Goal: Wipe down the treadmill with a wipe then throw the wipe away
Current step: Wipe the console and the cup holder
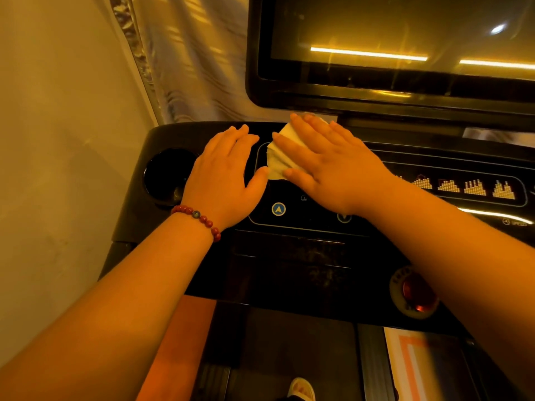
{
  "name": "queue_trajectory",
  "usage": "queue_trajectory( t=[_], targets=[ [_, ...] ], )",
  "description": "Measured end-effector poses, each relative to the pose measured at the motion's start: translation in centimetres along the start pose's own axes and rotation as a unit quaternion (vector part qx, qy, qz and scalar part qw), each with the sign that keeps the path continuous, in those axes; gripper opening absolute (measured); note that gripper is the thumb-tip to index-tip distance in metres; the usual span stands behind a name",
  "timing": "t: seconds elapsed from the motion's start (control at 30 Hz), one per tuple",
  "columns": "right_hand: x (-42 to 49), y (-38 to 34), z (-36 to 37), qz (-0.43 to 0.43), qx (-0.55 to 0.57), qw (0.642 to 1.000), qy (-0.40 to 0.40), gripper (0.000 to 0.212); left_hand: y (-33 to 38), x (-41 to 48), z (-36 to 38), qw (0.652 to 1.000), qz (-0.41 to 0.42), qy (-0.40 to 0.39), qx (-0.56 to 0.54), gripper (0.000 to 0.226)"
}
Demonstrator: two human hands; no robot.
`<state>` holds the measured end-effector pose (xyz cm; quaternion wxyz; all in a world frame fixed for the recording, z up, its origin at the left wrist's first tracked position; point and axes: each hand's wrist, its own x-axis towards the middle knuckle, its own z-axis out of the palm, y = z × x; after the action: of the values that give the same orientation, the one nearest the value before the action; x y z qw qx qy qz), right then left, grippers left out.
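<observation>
The right hand is pressing flat, fingers straight, on the white wipe, spreading it over the treadmill console just below the screen. The left hand is resting flat beside the wipe, holding nothing, likely bracing.

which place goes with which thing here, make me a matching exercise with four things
Things:
1 wipe
2 bracelet
3 cup holder
4 red button

Places:
a at the left end of the console
b under the right hand
c at the console's lower right
d on the wrist of the left hand

Pairs: 1-b, 2-d, 3-a, 4-c
</observation>
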<state>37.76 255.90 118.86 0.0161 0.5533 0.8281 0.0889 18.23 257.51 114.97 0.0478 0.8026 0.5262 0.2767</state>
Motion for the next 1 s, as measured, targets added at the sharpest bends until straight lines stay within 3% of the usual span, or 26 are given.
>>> queue_trajectory(
  t=[0.2, 0.43, 0.67, 1.0],
  targets=[
    [-1.1, 0.6, 0.0, -0.069, 0.003, 0.998, -0.011, 0.059, -0.1, -0.1, 0.5, 0.999, -0.001, 0.03, -0.016, 0.044],
    [0.4, 1.0, 0.0, -0.061, -0.009, 0.998, -0.01, 0.061, -0.2, -0.2, 0.6, 0.999, 0.003, 0.032, -0.017, 0.044],
    [-1.3, 3.0, -0.1, -0.047, 0.001, 0.999, -0.02, 0.078, 0.0, -0.2, 0.7, 1.0, 0.006, 0.025, -0.014, 0.047],
    [-0.4, 2.2, 0.0, -0.079, -0.021, 0.997, -0.006, 0.076, 0.0, -0.5, 0.6, 0.999, 0.008, 0.028, -0.016, 0.052]
  ],
)
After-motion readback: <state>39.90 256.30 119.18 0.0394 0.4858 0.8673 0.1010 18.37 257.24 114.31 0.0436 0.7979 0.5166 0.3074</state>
